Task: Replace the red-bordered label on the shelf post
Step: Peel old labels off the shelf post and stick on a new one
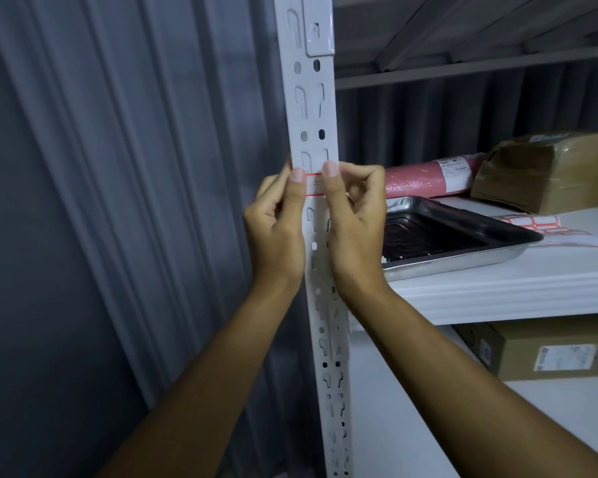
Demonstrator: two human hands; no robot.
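Observation:
A white slotted shelf post (313,108) runs up the middle of the view. A small white label with red borders (314,183) lies across it at hand height. My left hand (277,222) holds the label's left end, thumb pressed flat on it and fingers behind the post. My right hand (354,215) holds the right end the same way, thumb on the label and fingers curled beside the post. Both thumbs hide the label's ends.
A sheet of red-bordered labels (546,229) lies on the white shelf (497,291) to the right, behind a steel tray (463,257). A pink roll (428,179) and a taped brown parcel (549,170) sit further back. A cardboard box (539,353) stands below. Grey curtain (118,201) hangs left.

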